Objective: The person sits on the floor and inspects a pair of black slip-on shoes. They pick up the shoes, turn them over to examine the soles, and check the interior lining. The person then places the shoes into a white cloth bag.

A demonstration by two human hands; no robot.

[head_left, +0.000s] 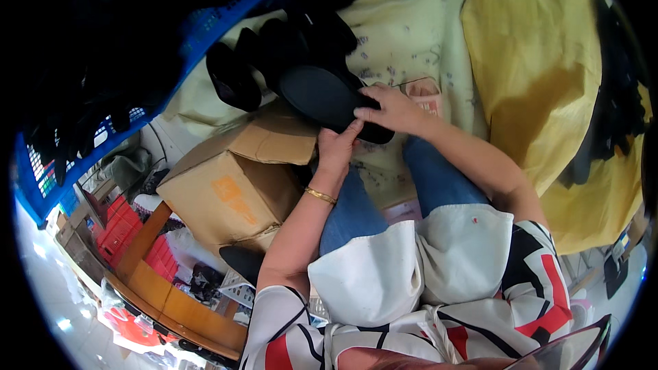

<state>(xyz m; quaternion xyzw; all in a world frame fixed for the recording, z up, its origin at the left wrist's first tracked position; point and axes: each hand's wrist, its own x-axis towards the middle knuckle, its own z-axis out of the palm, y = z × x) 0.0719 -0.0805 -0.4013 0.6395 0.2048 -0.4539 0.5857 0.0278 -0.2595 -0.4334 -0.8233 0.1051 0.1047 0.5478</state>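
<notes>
A black shoe (317,96) is between my hands, its flat dark sole turned up toward me. My left hand (337,145), with a gold bracelet at the wrist, grips its near edge, the thumb pointing up. From the right, my right hand (392,108) closes on the shoe's narrower end, and the two thumbs almost meet there. The fingers beneath the shoe are mostly hidden. Just beyond lie more black shoes (232,77), on a pale cloth-covered surface (418,20).
At my left an opened cardboard box (205,192) stands with its flap under the shoe. A blue plastic crate (41,185) full of dark items fills the far left. Yellow cloth (534,41) hangs at right, by more dark items (610,96). A small pinkish box (423,96) lies beyond my right hand.
</notes>
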